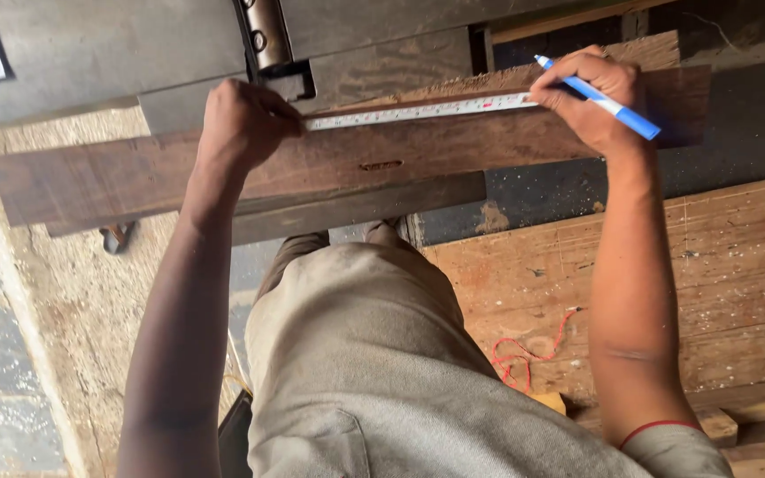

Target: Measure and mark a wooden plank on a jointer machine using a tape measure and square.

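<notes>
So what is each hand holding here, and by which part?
The right hand grips a blue pen mid-barrel while pinning the tape measure blade's end to the dark plank. The left hand holds its other end.

I see dark plank (329, 168) lying across, second darker board (356, 205) beneath it. Tape measure (418, 111) stretched flat along plank's far edge. Pale scuffed plywood sheet (719, 265) lower right, red string (533, 354) on it.

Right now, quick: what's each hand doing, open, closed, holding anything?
Left hand: closed, pinning the tape measure on the dark wooden board.
Right hand: closed on the blue pen, tip at the tape.
</notes>
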